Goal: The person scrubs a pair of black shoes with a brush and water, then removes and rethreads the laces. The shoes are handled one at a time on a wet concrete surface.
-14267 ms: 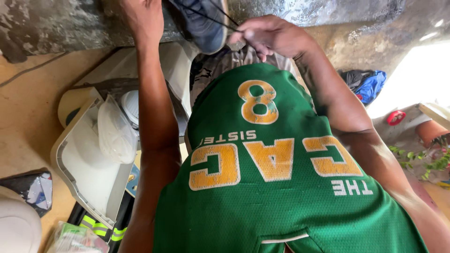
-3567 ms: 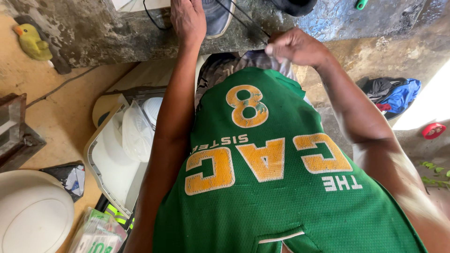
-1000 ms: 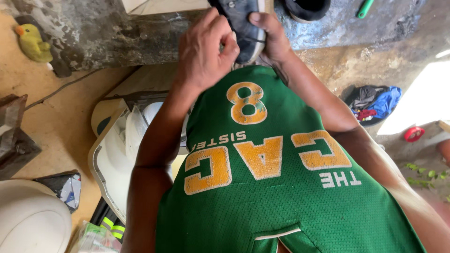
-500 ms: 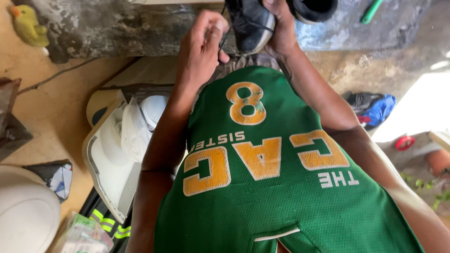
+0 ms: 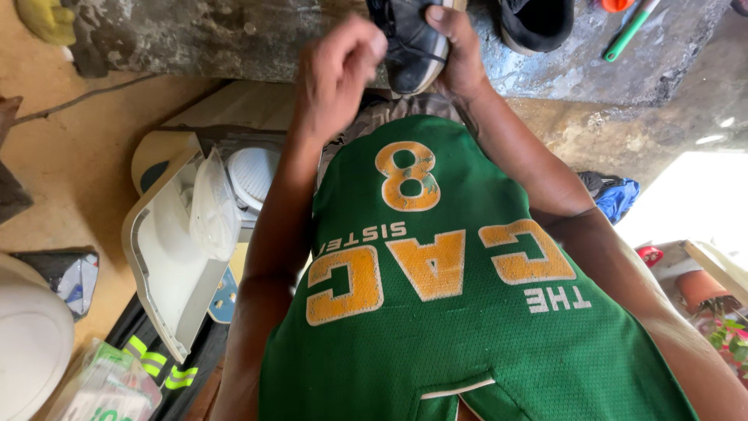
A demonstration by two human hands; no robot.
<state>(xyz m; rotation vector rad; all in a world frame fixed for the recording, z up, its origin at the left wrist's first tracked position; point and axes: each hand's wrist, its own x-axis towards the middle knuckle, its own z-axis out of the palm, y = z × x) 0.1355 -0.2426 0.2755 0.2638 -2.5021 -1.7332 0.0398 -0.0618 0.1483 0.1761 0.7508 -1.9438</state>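
Observation:
My right hand [image 5: 461, 56] grips a black shoe [image 5: 411, 45] from its right side, holding it up against the edge of a rough concrete slab [image 5: 218, 35]. My left hand [image 5: 336, 72] is just left of the shoe, with its fingers pinched together at the shoe's lacing. Whether a lace is between the fingertips is hard to see. A second black shoe [image 5: 538, 22] stands on the slab to the right. My green jersey with orange lettering [image 5: 436, 273] fills the lower middle.
A green pen [image 5: 629, 31] lies on the slab at top right. A white plastic appliance with an open lid [image 5: 167, 242] sits on the floor at left, near a white round object [image 5: 31, 339]. Blue cloth [image 5: 617, 196] and a red item [image 5: 649, 254] lie at right.
Both hands wrapped the shoe a second ago. My left hand has since come off its side and drawn slightly down-left with pinched fingers, while the right hand keeps hold of the shoe.

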